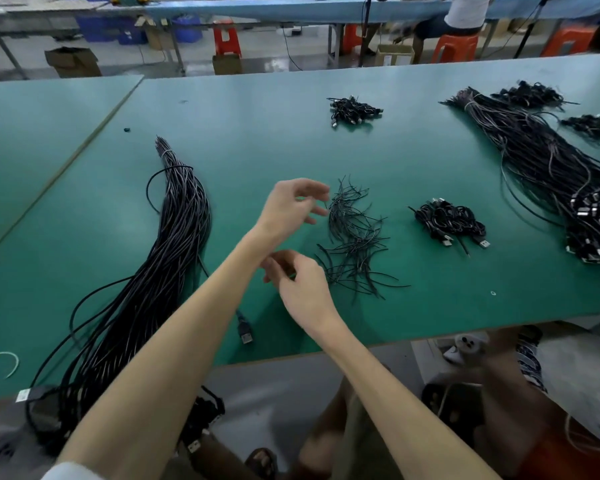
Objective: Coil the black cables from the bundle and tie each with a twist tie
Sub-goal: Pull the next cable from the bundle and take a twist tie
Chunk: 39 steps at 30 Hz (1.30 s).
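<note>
A long bundle of black cables (pixel 174 237) lies on the left of the green table (pixel 257 133), bound near its far tip. One loose cable's USB plug (pixel 246 332) rests by the front edge, under my left forearm. A pile of black twist ties (pixel 355 237) is spread at the centre. My left hand (pixel 291 207) hovers at the pile's left edge, fingers apart, fingertips at the nearest ties. My right hand (pixel 300 284) is just below it, fingers loosely curled and apart, with nothing visible in it. Coiled, tied cables (pixel 449 221) sit to the right of the ties.
A second small heap of coiled cables (pixel 354 110) lies farther back. A big cable bundle (pixel 551 168) with plugs fills the right side, with more coils (pixel 530 93) behind it. A white tie (pixel 4 360) lies front left. A seated person (pixel 461 15) and stools are beyond the table.
</note>
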Each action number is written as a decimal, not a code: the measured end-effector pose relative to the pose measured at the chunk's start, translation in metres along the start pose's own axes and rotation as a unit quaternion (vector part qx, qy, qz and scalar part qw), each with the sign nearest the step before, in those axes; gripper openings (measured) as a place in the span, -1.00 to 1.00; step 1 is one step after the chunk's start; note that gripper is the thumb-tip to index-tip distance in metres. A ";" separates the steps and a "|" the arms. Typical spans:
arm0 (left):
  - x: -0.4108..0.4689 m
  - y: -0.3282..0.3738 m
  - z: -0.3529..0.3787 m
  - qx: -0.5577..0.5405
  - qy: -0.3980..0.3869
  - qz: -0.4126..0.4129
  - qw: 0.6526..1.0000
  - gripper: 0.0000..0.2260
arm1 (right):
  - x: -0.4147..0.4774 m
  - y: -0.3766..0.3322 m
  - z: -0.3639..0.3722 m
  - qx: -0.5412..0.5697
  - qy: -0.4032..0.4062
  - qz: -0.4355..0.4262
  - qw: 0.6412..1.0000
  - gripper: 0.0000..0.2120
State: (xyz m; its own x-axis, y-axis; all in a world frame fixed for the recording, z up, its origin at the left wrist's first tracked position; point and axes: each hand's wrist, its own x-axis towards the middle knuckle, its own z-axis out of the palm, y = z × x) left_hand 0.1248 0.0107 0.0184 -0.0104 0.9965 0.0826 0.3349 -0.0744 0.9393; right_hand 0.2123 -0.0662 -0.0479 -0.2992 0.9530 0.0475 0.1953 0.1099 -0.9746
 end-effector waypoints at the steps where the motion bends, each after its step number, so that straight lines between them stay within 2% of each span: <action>1: -0.005 -0.008 -0.012 0.048 0.029 0.004 0.998 -0.69 | -0.001 0.000 -0.002 -0.001 0.008 -0.012 1.000 -0.81; 3: -0.015 -0.024 -0.037 0.184 0.095 0.012 0.978 -0.68 | -0.002 -0.003 0.000 -0.017 0.017 -0.035 0.999 -0.80; 5: -0.023 -0.040 -0.060 0.355 0.164 -0.001 0.920 -0.69 | -0.003 -0.001 0.001 -0.015 0.014 -0.044 0.999 -0.79; 7: -0.029 -0.051 -0.079 0.473 0.200 -0.073 0.855 -0.70 | -0.003 -0.001 0.001 -0.017 0.010 -0.039 0.999 -0.81; 8: -0.033 -0.054 -0.087 0.499 0.199 -0.122 0.834 -0.71 | -0.003 -0.002 0.001 -0.015 0.007 -0.037 0.999 -0.82; 10: -0.042 -0.059 -0.097 0.518 0.172 -0.194 0.815 -0.71 | -0.004 -0.003 0.001 -0.017 -0.002 -0.040 0.999 -0.85; 13: -0.052 -0.063 -0.102 0.559 0.173 -0.180 0.791 -0.74 | -0.006 -0.002 0.002 -0.048 -0.046 -0.030 0.997 -0.87; 15: -0.056 -0.061 -0.100 0.585 0.188 -0.161 0.772 -0.71 | -0.009 -0.001 0.004 -0.097 -0.075 -0.031 0.992 -0.78; 19: -0.062 -0.048 -0.095 0.573 0.111 -0.244 0.775 -0.54 | -0.011 -0.003 0.005 -0.172 -0.097 -0.060 0.978 -0.65; 20: -0.064 -0.044 -0.094 0.587 0.085 -0.256 0.763 -0.58 | -0.011 -0.003 0.005 -0.192 -0.102 -0.070 0.974 -0.63; 22: -0.067 -0.040 -0.092 0.614 0.041 -0.253 0.747 -0.78 | -0.010 -0.004 0.005 -0.232 -0.115 -0.085 0.962 -0.65; 24: -0.071 -0.038 -0.090 0.613 0.039 -0.247 0.750 -0.90 | -0.009 -0.004 0.006 -0.244 -0.119 -0.092 0.958 -0.72; 25: -0.073 -0.037 -0.088 0.607 0.052 -0.244 0.755 -0.86 | -0.010 -0.004 0.006 -0.243 -0.117 -0.093 0.959 -0.77; 27: -0.075 -0.035 -0.083 0.585 0.083 -0.253 0.766 -0.62 | -0.010 -0.003 0.006 -0.239 -0.112 -0.094 0.960 -0.78; 28: -0.076 -0.036 -0.079 0.586 0.083 -0.251 0.766 -0.60 | -0.010 -0.003 0.006 -0.239 -0.110 -0.093 0.960 -0.76; 30: -0.078 -0.040 -0.070 0.607 0.039 -0.239 0.757 -0.73 | -0.009 -0.003 0.007 -0.238 -0.110 -0.088 0.961 -0.70; 32: -0.077 -0.046 -0.063 0.601 0.015 -0.227 0.766 -0.88 | -0.009 -0.003 0.007 -0.237 -0.112 -0.081 0.962 -0.67; 34: -0.073 -0.046 -0.060 0.571 0.019 -0.214 0.792 -0.90 | -0.008 -0.003 0.007 -0.232 -0.112 -0.074 0.964 -0.64; 37: -0.070 -0.045 -0.061 0.494 0.038 -0.215 0.841 -0.71 | -0.008 -0.002 0.007 -0.214 -0.103 -0.066 0.969 -0.61; 39: -0.069 -0.044 -0.064 0.438 0.047 -0.219 0.871 -0.69 | -0.009 -0.002 0.006 -0.194 -0.093 -0.057 0.975 -0.58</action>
State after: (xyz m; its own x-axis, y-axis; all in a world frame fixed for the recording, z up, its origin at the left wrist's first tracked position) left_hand 0.0505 -0.0575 -0.0073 -0.3812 0.9117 -0.1532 0.8691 0.4099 0.2767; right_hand 0.2088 -0.0769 -0.0481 -0.4965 0.8648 0.0753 0.4788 0.3452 -0.8072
